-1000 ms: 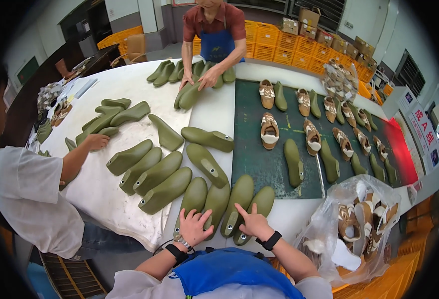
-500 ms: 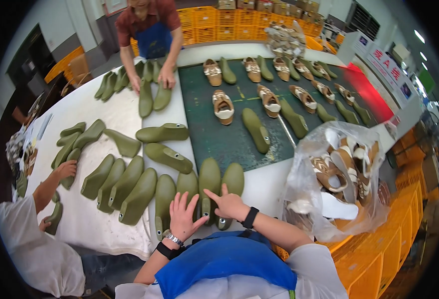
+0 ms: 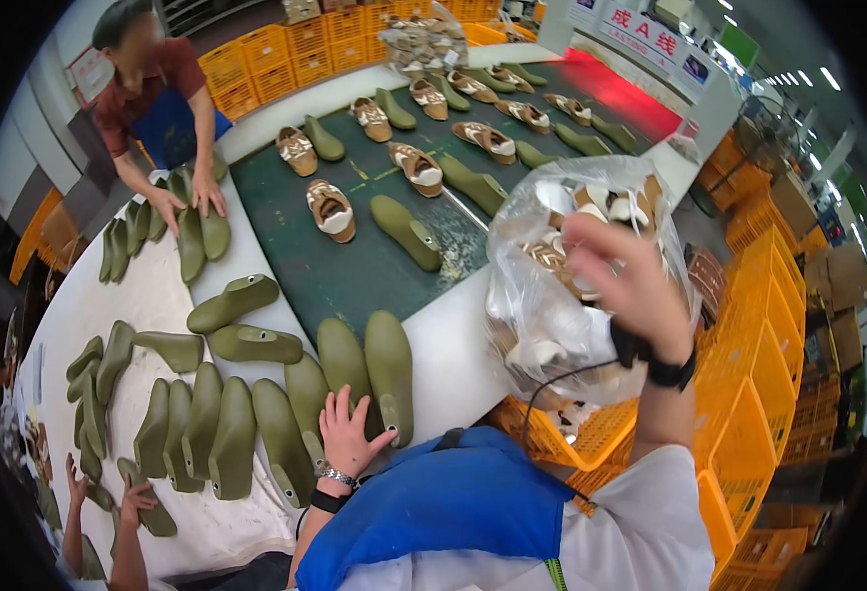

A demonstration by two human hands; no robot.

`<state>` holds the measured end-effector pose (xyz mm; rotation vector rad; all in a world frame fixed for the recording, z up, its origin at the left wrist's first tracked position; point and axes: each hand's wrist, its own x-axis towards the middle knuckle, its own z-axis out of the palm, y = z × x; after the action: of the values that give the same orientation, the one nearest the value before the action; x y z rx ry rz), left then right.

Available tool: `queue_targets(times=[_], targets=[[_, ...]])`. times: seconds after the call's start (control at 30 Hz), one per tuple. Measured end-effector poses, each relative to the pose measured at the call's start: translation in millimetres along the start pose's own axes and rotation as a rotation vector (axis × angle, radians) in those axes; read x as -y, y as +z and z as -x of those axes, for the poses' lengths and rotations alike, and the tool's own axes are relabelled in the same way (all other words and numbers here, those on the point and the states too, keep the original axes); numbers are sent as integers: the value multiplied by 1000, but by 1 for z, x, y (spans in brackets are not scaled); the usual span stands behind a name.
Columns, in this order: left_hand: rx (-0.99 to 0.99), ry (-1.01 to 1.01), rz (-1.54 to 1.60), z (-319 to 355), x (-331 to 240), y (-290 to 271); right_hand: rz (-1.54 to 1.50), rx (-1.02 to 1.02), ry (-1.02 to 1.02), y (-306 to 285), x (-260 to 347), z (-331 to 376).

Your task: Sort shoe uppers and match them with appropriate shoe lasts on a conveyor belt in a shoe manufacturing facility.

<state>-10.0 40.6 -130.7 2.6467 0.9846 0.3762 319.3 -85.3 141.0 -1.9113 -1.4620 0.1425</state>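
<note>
Left-hand fingers [image 3: 338, 409] are spread flat on the near ends of the olive shoe lasts [image 3: 347, 369] lying sole-up at the table's near edge; nothing is pinched. Left hand [image 3: 347, 443] sits at 6 o'clock of that row. Right-hand fingers [image 3: 591, 236] are blurred and seen partly curled against the clear plastic bag [image 3: 552, 325]; whether anything is pinched cannot be told. Right hand [image 3: 635, 286] is raised at 3 o'clock of the lasts, at the bag's upper side. Bag is filled with tan-and-white shoe uppers [image 3: 611, 202].

Progress, judged: a near row of bare lasts is laid out; none of them is dressed. Dressed lasts [image 3: 330, 209] are seen on the green mat [image 3: 355, 276] at 12 o'clock. Bag looks mostly full, so most work is judged left.

A co-worker's hands [image 3: 187, 202] rest on more lasts at 11 o'clock.
</note>
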Motion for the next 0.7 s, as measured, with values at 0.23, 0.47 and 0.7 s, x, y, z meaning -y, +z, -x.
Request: queue_targets(times=[0.23,0.47,0.7], targets=[[-70,54,48,2,-1,2,557,209,391,14,-185,8],[-75,113,48,8,-1,0,931,380,380,59,-234,44],[-66,85,61,5,5,-1,466,-199,286,-25,-137,-6]])
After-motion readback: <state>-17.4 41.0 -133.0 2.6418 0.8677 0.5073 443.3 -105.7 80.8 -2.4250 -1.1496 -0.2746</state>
